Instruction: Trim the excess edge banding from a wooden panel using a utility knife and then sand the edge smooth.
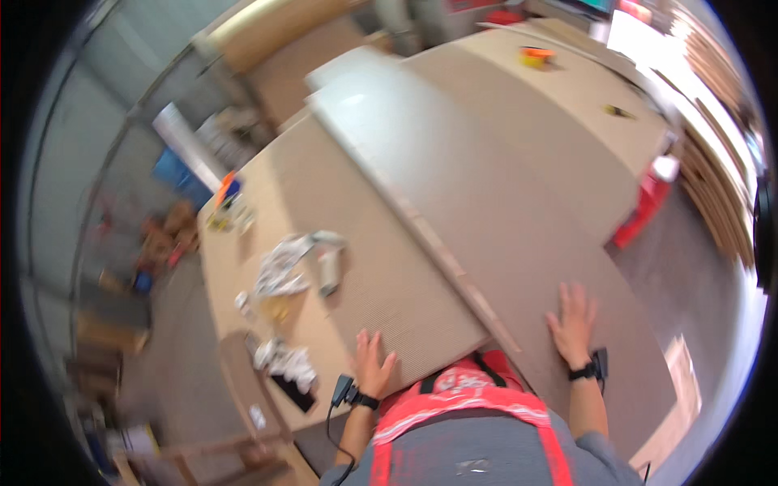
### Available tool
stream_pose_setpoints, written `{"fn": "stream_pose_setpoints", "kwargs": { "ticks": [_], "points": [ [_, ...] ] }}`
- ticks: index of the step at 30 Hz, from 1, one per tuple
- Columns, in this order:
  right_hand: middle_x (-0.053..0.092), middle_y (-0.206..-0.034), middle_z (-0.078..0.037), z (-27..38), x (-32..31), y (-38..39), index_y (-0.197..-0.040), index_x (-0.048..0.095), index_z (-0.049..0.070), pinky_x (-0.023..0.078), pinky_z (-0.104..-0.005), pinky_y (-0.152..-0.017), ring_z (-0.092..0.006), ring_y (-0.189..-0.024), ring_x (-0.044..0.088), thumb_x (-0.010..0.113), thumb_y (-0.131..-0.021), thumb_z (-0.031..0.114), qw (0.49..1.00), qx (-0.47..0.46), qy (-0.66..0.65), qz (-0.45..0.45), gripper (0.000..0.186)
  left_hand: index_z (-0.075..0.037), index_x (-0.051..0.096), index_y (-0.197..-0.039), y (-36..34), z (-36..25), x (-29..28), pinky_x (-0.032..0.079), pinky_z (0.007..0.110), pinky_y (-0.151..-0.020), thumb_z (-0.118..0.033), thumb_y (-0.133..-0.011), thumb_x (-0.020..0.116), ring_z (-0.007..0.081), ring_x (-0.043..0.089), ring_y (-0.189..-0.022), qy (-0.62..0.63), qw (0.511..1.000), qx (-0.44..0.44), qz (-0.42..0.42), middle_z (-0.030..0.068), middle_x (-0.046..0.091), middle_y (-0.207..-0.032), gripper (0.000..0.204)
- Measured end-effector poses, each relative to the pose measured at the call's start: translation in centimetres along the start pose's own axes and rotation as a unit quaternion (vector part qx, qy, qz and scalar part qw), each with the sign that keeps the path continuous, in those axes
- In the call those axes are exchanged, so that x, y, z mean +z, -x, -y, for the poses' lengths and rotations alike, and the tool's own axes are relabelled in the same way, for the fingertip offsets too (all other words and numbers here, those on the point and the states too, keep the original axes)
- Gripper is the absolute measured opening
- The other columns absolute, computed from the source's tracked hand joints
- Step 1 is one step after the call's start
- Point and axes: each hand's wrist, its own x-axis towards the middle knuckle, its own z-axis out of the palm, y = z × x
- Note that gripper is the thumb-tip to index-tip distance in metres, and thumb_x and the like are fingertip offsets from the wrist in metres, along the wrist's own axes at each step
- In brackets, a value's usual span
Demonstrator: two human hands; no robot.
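A long grey-brown panel [486, 186] lies slantwise across the table, glossy toward its far end, with a pale edge facing left. My right hand [574, 324] rests flat on its near part, fingers spread. On the left, my left hand [373, 368] lies open at the near edge of a ribbed tan sheet [356, 194] covering the table. Neither hand holds anything. Both wrists wear a black band with a small device. The picture is somewhat blurred.
Left of the panel lie crumpled white plastic [284, 267], a pale cylindrical thing [329, 271], white crumpled wads [285, 363] and a dark flat object [292, 393]. An orange-yellow roll [535, 57] sits at the far right. Stacked boards [713, 194] stand beyond the table's right side.
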Motion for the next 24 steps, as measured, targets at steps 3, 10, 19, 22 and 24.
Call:
{"fn": "stream_pose_setpoints", "kwargs": {
  "ticks": [3, 10, 19, 22, 24],
  "points": [
    [0.029, -0.16, -0.012, -1.5, -1.1, -2.2, -0.153, 0.031, 0.012, 0.01, -0.0519, -0.121, -0.0269, -0.15, 0.022, 0.059, -0.093, 0.042, 0.998, 0.006, -0.054, -0.019, 0.073, -0.022, 0.023, -0.157, -1.0, -3.2, 0.3, -0.001, 0.078, -0.106, -0.045, -0.082, 0.071, 0.0384, 0.001, -0.152, -0.109, 0.987, -0.052, 0.106, 0.0199, 0.004, -0.165, 0.092],
    [0.035, -0.157, -0.008, -9.7, -0.3, -4.4, -0.151, 0.034, 0.01, 0.011, -0.0482, -0.121, -0.0216, -0.148, 0.027, 0.054, -0.096, 0.043, 0.978, 0.145, -0.018, -0.147, 0.068, -0.02, 0.014, -0.159, -2.3, -3.3, 1.5, 0.001, 0.08, -0.102, -0.042, -0.081, 0.07, 0.0444, -0.005, -0.15, -0.14, 0.977, -0.033, 0.158, 0.0218, -0.005, -0.164, 0.098],
    [0.047, -0.149, -0.008, -11.8, 0.1, -3.3, -0.144, 0.045, 0.009, 0.022, -0.0422, -0.12, -0.0209, -0.141, 0.038, 0.054, -0.096, 0.036, 0.951, 0.184, -0.027, -0.249, 0.056, -0.021, 0.01, -0.16, -2.4, -3.1, 1.8, -0.001, 0.082, -0.1, -0.046, -0.086, 0.064, 0.0467, -0.008, -0.149, -0.166, 0.974, -0.027, 0.149, 0.0222, -0.008, -0.164, 0.095],
    [0.05, -0.146, -0.008, -14.1, -0.1, -0.3, -0.141, 0.049, 0.009, 0.024, -0.0424, -0.119, -0.0214, -0.14, 0.04, 0.055, -0.097, 0.033, 0.937, 0.227, -0.023, -0.264, 0.051, -0.021, 0.01, -0.16, -2.3, -3.4, 1.9, 0.001, 0.083, -0.1, -0.046, -0.086, 0.063, 0.0464, -0.008, -0.15, -0.16, 0.975, -0.027, 0.152, 0.0212, -0.008, -0.164, 0.094],
    [0.051, -0.145, -0.009, -15.8, 0.0, 2.0, -0.14, 0.05, 0.009, 0.024, -0.0428, -0.119, -0.0218, -0.139, 0.041, 0.054, -0.097, 0.033, 0.928, 0.252, -0.016, -0.274, 0.05, -0.021, 0.01, -0.16, -2.3, -2.9, 2.1, 0.002, 0.083, -0.1, -0.047, -0.087, 0.062, 0.0461, -0.008, -0.15, -0.181, 0.972, -0.022, 0.15, 0.0208, -0.008, -0.164, 0.094]
  ]
}}
